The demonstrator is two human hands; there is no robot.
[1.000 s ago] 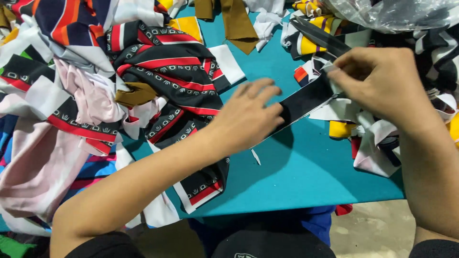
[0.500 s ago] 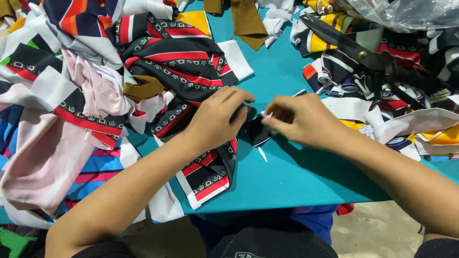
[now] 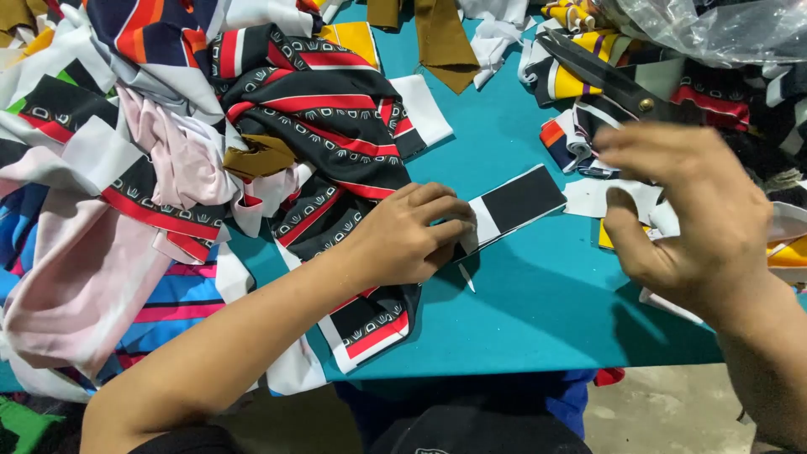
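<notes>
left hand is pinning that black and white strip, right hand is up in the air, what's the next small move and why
Probably bring the right hand down onto the free black end of the strip. The left hand presses only the near end flat on the teal table, while the right hand hovers open and empty above the fabric scraps, so the far end lies loose.

A black-and-white fabric strip lies flat at frame centre on the teal worktop, slanting up to the right, its left end pinned.
</notes>
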